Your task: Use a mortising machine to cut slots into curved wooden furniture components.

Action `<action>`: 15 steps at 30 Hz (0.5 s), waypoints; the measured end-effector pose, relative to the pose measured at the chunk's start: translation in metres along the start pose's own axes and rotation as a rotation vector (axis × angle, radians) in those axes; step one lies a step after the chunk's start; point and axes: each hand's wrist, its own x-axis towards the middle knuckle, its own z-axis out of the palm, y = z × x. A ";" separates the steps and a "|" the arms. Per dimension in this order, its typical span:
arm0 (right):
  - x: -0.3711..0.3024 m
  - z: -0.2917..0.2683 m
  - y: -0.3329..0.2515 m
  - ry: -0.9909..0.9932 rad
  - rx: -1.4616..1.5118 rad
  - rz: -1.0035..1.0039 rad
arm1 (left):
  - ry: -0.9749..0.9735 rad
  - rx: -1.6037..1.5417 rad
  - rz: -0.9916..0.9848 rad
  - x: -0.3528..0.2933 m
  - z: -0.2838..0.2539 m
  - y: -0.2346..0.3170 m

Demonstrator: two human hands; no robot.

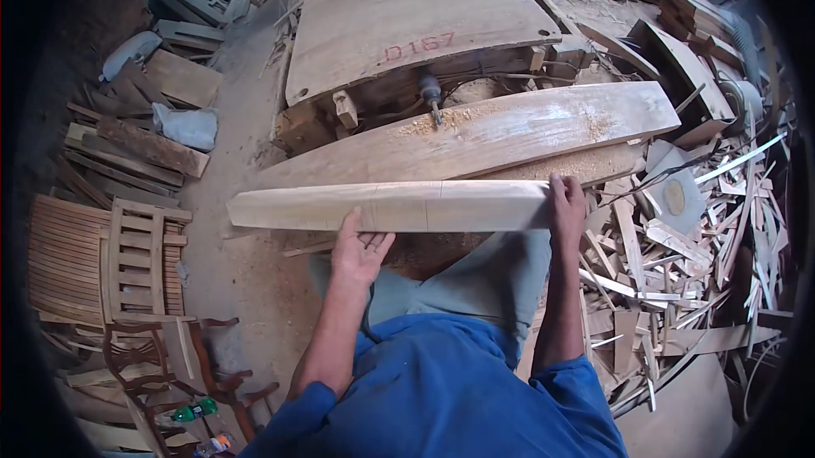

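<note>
A long pale wooden board with a slanted left end lies across my lap, held level in both hands. My left hand supports its lower edge left of the middle, thumb up on the near face and the other fingers partly under it. At the right end, my right hand wraps round the board, fingers over the top. Thin pencil-like lines cross its face. Just beyond it, a wide curved plank with sawdust on it lies under a metal drill bit or spindle.
A wooden machine bench with red marking stands ahead. Offcuts and thin strips heap up on the right. Slatted wooden frames, a carved chair frame, a green bottle and a white sack are at the left.
</note>
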 end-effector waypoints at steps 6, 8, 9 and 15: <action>0.016 0.019 -0.006 -0.067 -0.285 0.030 | -0.103 0.499 0.155 0.014 -0.015 0.046; 0.013 0.021 -0.003 -0.058 -0.314 0.024 | -0.029 0.866 0.464 0.006 -0.022 0.061; 0.012 0.021 -0.001 -0.067 -0.284 0.035 | 0.034 1.105 0.719 0.003 -0.024 0.067; 0.007 0.041 0.002 0.075 -0.106 -0.110 | 0.092 2.049 1.249 0.041 -0.015 0.106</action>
